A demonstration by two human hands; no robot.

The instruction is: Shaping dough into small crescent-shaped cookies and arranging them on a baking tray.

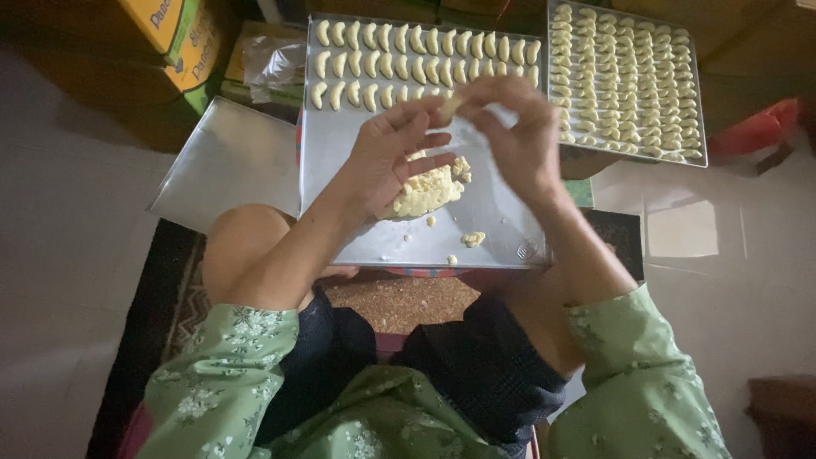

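Observation:
My left hand (393,153) and my right hand (514,127) meet above a metal baking tray (348,229), pinching a small piece of pale dough (450,104) between their fingertips. Under my left palm a lump of crumbly yellow dough (429,189) rests on the tray. Three rows of small crescent-shaped dough pieces (399,51) fill the tray's far end. A few dough crumbs (473,239) lie near the tray's front edge.
A second tray (629,81) packed with several rows of crescents sits at the far right. An empty metal tray (229,157) lies at the left. Cardboard boxes (170,42) stand at the back left. A red object (756,127) lies at the right. My knees rest on a patterned mat (183,297).

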